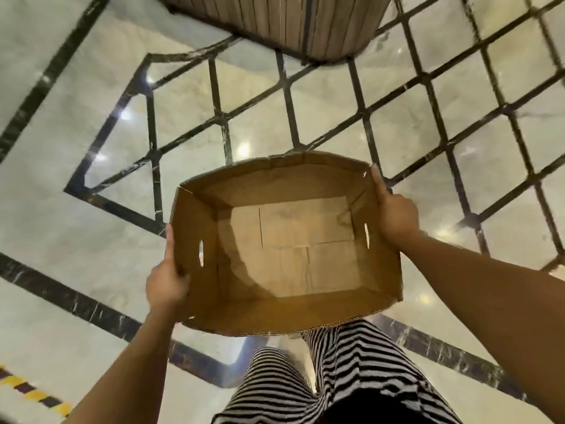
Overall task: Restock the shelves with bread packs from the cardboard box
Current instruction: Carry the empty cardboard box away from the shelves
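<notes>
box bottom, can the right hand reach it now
Probably yes: the cardboard box is open-topped and empty, but the right hand grips its wall and must let go first.

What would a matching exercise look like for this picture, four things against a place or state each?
Things:
1 cardboard box
2 left hand
3 striped trousers
4 yellow-and-black tape

Matches:
a bottom-left corner of the view
b empty inside
c grips a box wall
d below the box in the view

Pairs: 1-b, 2-c, 3-d, 4-a
</notes>
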Tool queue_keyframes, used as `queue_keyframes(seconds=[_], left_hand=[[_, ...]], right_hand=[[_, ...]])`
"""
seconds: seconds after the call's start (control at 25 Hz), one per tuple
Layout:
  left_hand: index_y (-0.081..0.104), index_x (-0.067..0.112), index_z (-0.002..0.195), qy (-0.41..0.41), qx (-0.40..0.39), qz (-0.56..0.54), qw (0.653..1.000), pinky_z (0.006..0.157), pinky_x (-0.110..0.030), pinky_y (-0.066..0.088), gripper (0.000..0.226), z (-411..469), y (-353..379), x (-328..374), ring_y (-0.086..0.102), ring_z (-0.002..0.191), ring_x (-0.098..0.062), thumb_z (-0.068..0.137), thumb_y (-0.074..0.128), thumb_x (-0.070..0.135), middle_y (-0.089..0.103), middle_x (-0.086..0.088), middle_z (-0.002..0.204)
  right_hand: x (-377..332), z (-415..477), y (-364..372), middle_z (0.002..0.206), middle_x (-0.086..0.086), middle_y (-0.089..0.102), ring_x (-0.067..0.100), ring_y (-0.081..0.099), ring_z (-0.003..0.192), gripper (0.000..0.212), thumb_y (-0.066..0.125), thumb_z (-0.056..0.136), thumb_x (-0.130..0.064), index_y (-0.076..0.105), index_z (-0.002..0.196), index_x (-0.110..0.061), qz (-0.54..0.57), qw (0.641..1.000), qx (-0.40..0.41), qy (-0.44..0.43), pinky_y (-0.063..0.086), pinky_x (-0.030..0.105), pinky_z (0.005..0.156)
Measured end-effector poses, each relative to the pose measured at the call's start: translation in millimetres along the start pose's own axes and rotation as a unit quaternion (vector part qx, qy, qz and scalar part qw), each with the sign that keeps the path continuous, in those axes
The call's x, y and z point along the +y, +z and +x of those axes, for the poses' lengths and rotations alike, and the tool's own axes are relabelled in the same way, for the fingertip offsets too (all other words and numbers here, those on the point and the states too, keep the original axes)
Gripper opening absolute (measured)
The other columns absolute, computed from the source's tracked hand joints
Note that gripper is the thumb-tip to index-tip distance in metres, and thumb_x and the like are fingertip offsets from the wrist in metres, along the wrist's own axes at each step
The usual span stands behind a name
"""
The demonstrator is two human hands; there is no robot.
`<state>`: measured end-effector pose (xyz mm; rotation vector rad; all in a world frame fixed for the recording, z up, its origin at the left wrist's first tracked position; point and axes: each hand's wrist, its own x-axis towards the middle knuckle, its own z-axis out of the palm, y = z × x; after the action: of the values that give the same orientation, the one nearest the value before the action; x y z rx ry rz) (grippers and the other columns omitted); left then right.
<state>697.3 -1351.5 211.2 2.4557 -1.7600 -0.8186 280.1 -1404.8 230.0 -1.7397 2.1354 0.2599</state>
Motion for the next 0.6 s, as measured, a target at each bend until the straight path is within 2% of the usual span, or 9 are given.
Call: queue_keyframes(seconds=[0.08, 0.16, 0.24, 0.32, 0.44, 0.6], left_hand=[[-0.010, 0.039, 0.151, 0.019, 0.008, 0.045, 0.999, 0.063, -0.042, 0.049, 0.091, 35, -16, 48, 0.055, 0.064, -0.030, 0.091, 0.053, 0.014, 0.061, -0.015, 0.078], [-0.009, 0.036, 0.152, 0.048, 0.017, 0.085, 0.995, 0.064, -0.041, 0.049, 0.089, 67, -30, 90, 0.057, 0.067, -0.034, 0.090, 0.053, 0.020, 0.055, -0.012, 0.072], [-0.007, 0.034, 0.153, 0.078, 0.020, 0.084, 0.993, 0.065, -0.044, 0.050, 0.084, 96, -40, 123, 0.058, 0.069, -0.037, 0.090, 0.047, 0.024, 0.056, -0.015, 0.072], [-0.008, 0.036, 0.153, 0.096, 0.014, 0.078, 0.992, 0.060, -0.040, 0.045, 0.083, 128, -45, 158, 0.053, 0.062, -0.033, 0.091, 0.045, 0.019, 0.054, -0.014, 0.071], [-0.009, 0.041, 0.151, 0.138, 0.005, 0.065, 0.988, 0.062, -0.038, 0.043, 0.087, 185, -40, 218, 0.051, 0.061, -0.029, 0.092, 0.046, 0.008, 0.055, -0.014, 0.071], [-0.009, 0.042, 0.151, 0.195, -0.015, 0.060, 0.979, 0.065, -0.040, 0.047, 0.084, 248, -30, 300, 0.055, 0.065, -0.030, 0.095, 0.045, 0.010, 0.056, -0.013, 0.076]], right_hand=[[19, 27, -19, 0.079, 0.017, 0.050, 0.034, 0.059, 0.069, 0.089, 0.048, 0.093, -0.002, -0.013, 0.151, -0.030, 0.017, 0.999, 0.014, 0.027, 0.044, 0.038, 0.061], [36, 57, -35, 0.072, 0.012, 0.047, 0.030, 0.055, 0.064, 0.090, 0.049, 0.092, -0.002, -0.013, 0.151, -0.031, 0.033, 0.998, 0.023, 0.052, 0.044, 0.038, 0.058], [50, 80, -49, 0.060, 0.007, 0.041, 0.026, 0.050, 0.057, 0.094, 0.049, 0.089, 0.002, -0.014, 0.151, -0.031, 0.037, 0.996, 0.020, 0.077, 0.043, 0.036, 0.054], [65, 101, -57, 0.056, 0.007, 0.039, 0.025, 0.050, 0.053, 0.099, 0.050, 0.086, 0.006, -0.016, 0.151, -0.032, 0.040, 0.994, 0.014, 0.104, 0.046, 0.037, 0.052], [96, 131, -64, 0.057, 0.008, 0.041, 0.026, 0.052, 0.053, 0.101, 0.050, 0.085, 0.009, -0.015, 0.151, -0.031, 0.063, 0.987, 0.024, 0.149, 0.048, 0.037, 0.051], [133, 168, -78, 0.064, 0.015, 0.053, 0.029, 0.057, 0.056, 0.100, 0.051, 0.086, 0.008, -0.014, 0.151, -0.031, 0.081, 0.974, 0.037, 0.209, 0.052, 0.039, 0.053]])
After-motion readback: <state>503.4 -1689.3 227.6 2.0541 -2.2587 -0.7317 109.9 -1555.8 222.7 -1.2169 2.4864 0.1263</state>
